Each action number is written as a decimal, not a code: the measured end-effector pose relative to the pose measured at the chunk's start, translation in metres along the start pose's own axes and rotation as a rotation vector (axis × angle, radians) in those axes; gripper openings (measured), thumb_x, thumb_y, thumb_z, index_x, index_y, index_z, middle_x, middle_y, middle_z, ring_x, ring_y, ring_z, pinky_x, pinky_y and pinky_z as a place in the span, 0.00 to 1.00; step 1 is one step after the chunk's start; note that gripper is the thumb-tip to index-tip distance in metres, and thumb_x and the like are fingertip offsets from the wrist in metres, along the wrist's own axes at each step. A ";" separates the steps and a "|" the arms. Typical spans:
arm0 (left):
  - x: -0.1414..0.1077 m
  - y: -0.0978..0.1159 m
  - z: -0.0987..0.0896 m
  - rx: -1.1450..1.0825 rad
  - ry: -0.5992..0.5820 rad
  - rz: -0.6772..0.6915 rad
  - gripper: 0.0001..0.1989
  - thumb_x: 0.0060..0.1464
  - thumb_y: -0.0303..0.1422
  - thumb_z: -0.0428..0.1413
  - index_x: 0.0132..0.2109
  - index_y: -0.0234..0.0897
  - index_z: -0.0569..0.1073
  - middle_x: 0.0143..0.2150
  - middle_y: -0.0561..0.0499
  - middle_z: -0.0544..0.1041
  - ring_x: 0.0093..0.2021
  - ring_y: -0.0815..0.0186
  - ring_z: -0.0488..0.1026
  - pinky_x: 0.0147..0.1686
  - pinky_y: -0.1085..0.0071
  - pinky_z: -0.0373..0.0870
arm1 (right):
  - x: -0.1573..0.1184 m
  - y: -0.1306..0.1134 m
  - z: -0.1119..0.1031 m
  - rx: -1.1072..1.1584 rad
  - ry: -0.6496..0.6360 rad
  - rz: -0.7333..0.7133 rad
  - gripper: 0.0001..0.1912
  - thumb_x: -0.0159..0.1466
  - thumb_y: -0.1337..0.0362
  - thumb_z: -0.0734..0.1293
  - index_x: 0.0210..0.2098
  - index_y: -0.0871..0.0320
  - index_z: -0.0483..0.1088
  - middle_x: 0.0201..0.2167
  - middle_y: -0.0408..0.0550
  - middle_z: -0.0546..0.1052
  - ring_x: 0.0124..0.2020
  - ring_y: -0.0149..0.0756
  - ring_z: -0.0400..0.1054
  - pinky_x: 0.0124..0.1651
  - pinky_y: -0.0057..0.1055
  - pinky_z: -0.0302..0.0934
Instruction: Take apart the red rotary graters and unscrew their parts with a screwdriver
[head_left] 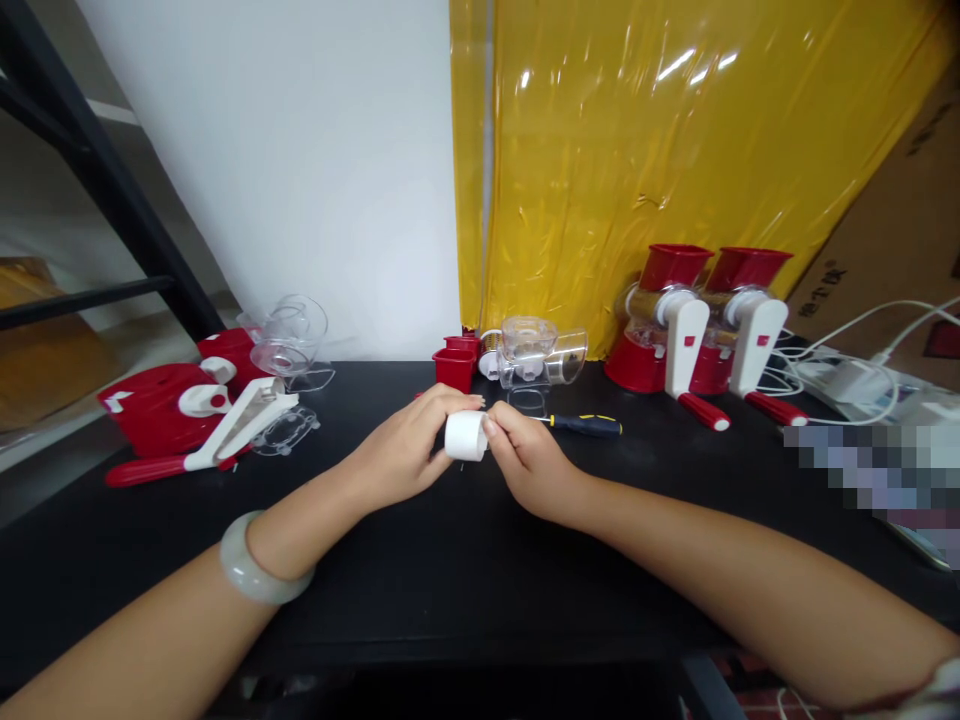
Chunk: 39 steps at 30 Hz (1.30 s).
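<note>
Between my two hands, above the middle of the black table, is a short white plastic cylinder (466, 436). My left hand (412, 440) wraps its far and left side, thumb below and fingers on top. From the right, my right hand (532, 462) pinches the cylinder's edge with thumb and forefinger. Just beyond my hands stand a red plastic hopper (454, 368) and a clear plastic housing (536, 352) lying with white parts beside it. A screwdriver (589, 425) with a dark blue and yellow handle lies right of my right hand.
Two assembled red-and-white rotary graters (679, 330) with crank handles stand at the back right. At left lie red bases (161, 405), a white crank with red handle (225, 435) and clear parts (292, 340). White cables (840, 350) and a carton (892, 230) occupy the right side.
</note>
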<state>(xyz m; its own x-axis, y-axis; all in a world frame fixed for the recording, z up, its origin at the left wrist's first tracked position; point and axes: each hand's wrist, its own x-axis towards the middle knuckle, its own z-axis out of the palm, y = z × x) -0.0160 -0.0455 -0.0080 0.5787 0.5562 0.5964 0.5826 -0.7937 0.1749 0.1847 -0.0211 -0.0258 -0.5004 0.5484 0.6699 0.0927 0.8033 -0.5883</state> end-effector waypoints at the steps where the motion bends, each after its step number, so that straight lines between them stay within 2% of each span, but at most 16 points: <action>1: 0.000 0.000 0.000 0.012 0.003 0.004 0.28 0.54 0.20 0.53 0.60 0.40 0.59 0.54 0.42 0.70 0.55 0.58 0.69 0.52 0.55 0.70 | 0.000 0.000 0.000 0.002 -0.003 -0.003 0.12 0.69 0.64 0.54 0.28 0.54 0.53 0.25 0.40 0.62 0.25 0.29 0.56 0.30 0.27 0.53; 9: -0.001 0.001 -0.001 0.065 -0.005 0.010 0.27 0.53 0.20 0.53 0.59 0.40 0.59 0.55 0.41 0.71 0.57 0.56 0.69 0.53 0.54 0.70 | 0.001 -0.001 -0.003 0.011 -0.024 -0.027 0.12 0.69 0.64 0.55 0.28 0.54 0.52 0.24 0.39 0.61 0.25 0.29 0.56 0.29 0.28 0.52; 19: -0.001 0.002 -0.004 0.110 0.019 0.064 0.29 0.54 0.21 0.54 0.60 0.43 0.58 0.58 0.43 0.71 0.59 0.56 0.68 0.55 0.53 0.70 | 0.002 -0.004 -0.010 -0.004 -0.066 -0.079 0.13 0.71 0.63 0.54 0.28 0.54 0.57 0.23 0.40 0.63 0.25 0.30 0.59 0.30 0.29 0.54; 24: -0.001 0.003 -0.006 0.062 0.056 0.030 0.29 0.54 0.22 0.54 0.61 0.44 0.58 0.56 0.44 0.72 0.56 0.58 0.70 0.51 0.56 0.72 | 0.002 -0.004 -0.009 0.055 -0.084 -0.022 0.14 0.71 0.62 0.54 0.29 0.55 0.59 0.22 0.40 0.67 0.24 0.29 0.61 0.31 0.28 0.56; 29: 0.000 0.004 -0.008 0.088 0.042 0.022 0.28 0.54 0.23 0.55 0.60 0.42 0.59 0.53 0.43 0.73 0.53 0.58 0.71 0.48 0.59 0.73 | 0.004 0.000 -0.009 0.086 -0.083 0.013 0.16 0.71 0.59 0.54 0.29 0.55 0.60 0.24 0.41 0.69 0.26 0.28 0.64 0.32 0.28 0.58; 32: -0.001 -0.004 -0.011 0.097 0.100 -0.030 0.26 0.55 0.26 0.57 0.59 0.41 0.60 0.53 0.42 0.73 0.52 0.57 0.72 0.47 0.59 0.73 | 0.004 -0.004 -0.017 0.115 -0.059 0.043 0.16 0.72 0.58 0.54 0.29 0.55 0.60 0.22 0.40 0.68 0.24 0.28 0.63 0.32 0.29 0.58; 36: -0.003 -0.021 -0.018 0.146 0.234 -0.197 0.22 0.55 0.32 0.59 0.56 0.38 0.63 0.50 0.42 0.75 0.49 0.56 0.74 0.47 0.58 0.72 | 0.003 -0.015 -0.029 0.280 0.017 0.050 0.16 0.72 0.55 0.53 0.32 0.55 0.60 0.22 0.40 0.68 0.23 0.29 0.62 0.31 0.30 0.58; 39: 0.000 -0.023 -0.023 0.108 0.269 -0.231 0.30 0.55 0.33 0.60 0.62 0.38 0.59 0.51 0.42 0.75 0.52 0.54 0.73 0.54 0.54 0.69 | 0.005 -0.009 -0.028 0.373 0.067 0.058 0.17 0.72 0.52 0.54 0.31 0.54 0.59 0.21 0.39 0.66 0.23 0.30 0.63 0.30 0.31 0.60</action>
<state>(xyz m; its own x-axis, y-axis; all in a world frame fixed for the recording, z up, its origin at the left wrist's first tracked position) -0.0427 -0.0329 0.0060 0.2630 0.6215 0.7380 0.7453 -0.6166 0.2536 0.2052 -0.0198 -0.0046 -0.4446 0.6148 0.6514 -0.2061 0.6375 -0.7424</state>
